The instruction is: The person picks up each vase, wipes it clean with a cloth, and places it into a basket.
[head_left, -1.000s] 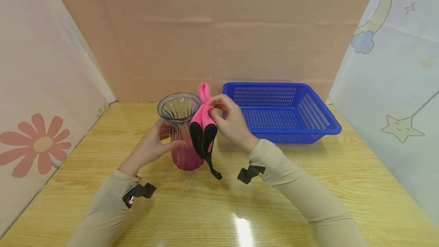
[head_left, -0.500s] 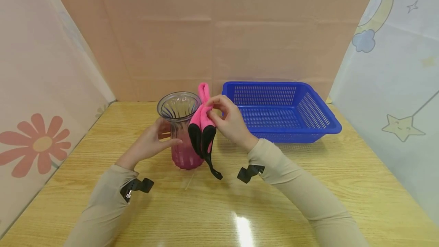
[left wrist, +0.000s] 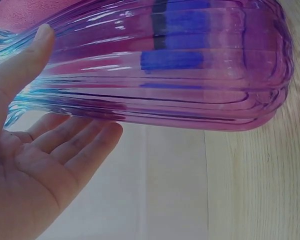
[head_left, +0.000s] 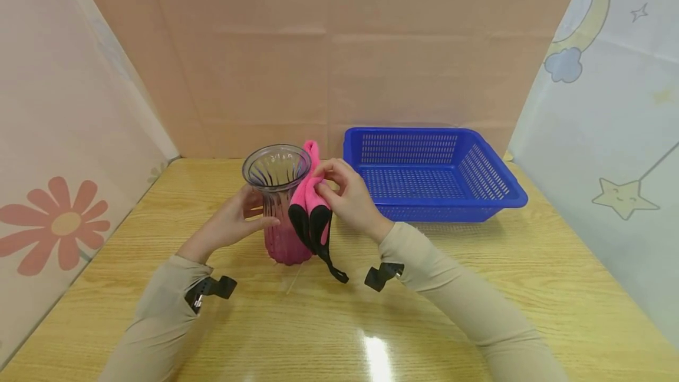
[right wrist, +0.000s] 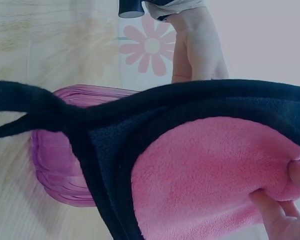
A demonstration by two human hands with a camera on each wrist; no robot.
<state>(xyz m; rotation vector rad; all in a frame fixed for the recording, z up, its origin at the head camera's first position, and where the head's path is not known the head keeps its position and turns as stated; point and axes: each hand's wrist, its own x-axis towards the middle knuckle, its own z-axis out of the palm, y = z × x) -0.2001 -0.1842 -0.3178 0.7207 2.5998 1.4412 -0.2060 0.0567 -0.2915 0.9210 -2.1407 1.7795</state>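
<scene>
A ribbed glass vase (head_left: 286, 234), clear at the rim and pink-purple toward its base, stands upright on the table. My left hand (head_left: 230, 223) holds its left side, thumb in front and fingers behind; the left wrist view shows the thumb (left wrist: 32, 50) against the glass (left wrist: 180, 95). My right hand (head_left: 345, 193) pinches a folded pink cloth (head_left: 313, 193) with black edging and a black hanging loop (head_left: 336, 275). The cloth hangs along the vase's right side, just under the rim. In the right wrist view the cloth (right wrist: 205, 170) covers much of the vase (right wrist: 60, 165).
A blue perforated plastic basket (head_left: 514, 196) stands at the back right, behind my right hand. A thin pale strip (head_left: 294, 280) lies on the wooden table (head_left: 297, 335) in front of the vase. Printed cloth walls border both sides, with a plain backdrop behind.
My right hand has moved slightly down and left with the cloth, which now sits lower beside the vase. The left hand and vase have barely shifted.
</scene>
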